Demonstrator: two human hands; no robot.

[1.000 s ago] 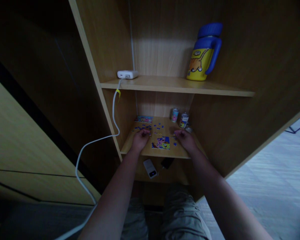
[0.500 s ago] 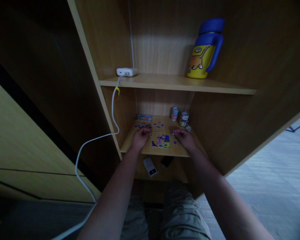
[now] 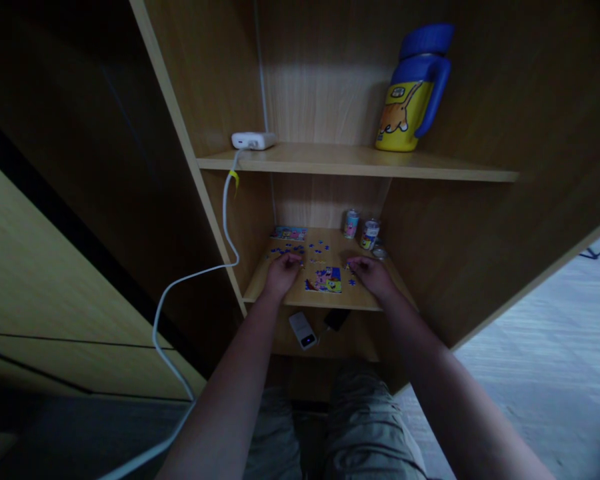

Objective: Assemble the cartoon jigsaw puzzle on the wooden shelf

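A partly joined jigsaw puzzle (image 3: 330, 280) with bright cartoon figures lies near the front of the middle shelf, between my two hands. My left hand (image 3: 283, 273) is at its left, fingers pinched together around what looks like a small puzzle piece (image 3: 301, 265). On the right, my right hand (image 3: 373, 273) pinches another small piece at its fingertips, just above the shelf. One loose blue piece (image 3: 352, 283) lies below those fingers. Several more loose pieces (image 3: 319, 247) are scattered behind the puzzle. A colourful printed picture strip (image 3: 290, 233) lies at the back left.
Two printed cans (image 3: 369, 235) stand at the back right, with a round lid (image 3: 379, 253) beside them. Above, a shelf (image 3: 325, 160) carries a blue-and-yellow jug (image 3: 405, 100) and a white charger (image 3: 253, 141); its cable (image 3: 195, 273) hangs at left. A power bank (image 3: 303, 331) lies below.
The view has shifted slightly, so the shelves and puzzle sit a little higher in it. Both hands keep nearly the same pose and place beside the puzzle.
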